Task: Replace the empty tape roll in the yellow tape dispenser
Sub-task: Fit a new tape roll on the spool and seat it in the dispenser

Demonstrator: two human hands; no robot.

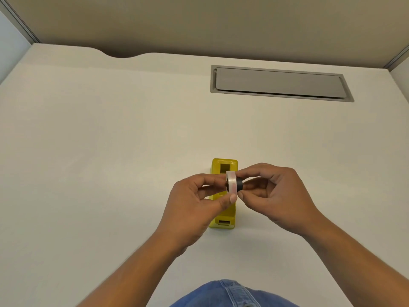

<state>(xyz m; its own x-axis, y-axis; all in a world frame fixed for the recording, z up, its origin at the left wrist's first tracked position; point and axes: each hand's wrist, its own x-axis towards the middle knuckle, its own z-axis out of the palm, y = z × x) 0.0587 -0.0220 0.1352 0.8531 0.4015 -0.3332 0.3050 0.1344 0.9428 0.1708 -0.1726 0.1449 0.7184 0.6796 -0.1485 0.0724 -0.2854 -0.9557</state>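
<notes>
The yellow tape dispenser stands on the white desk, its long axis pointing away from me, and its roll bay shows as an open slot at the far end. Just above it my left hand pinches a whitish tape roll by its rim between thumb and fingers. A black hub sticks out of the roll's right side. My right hand grips that hub with its fingertips. Both hands hide the dispenser's middle; its near end shows below my left thumb.
A grey cable hatch is set flush into the white desk at the back right. A beige partition wall rises behind the desk, whose back edge has a curved notch. Blue denim shows at the bottom edge.
</notes>
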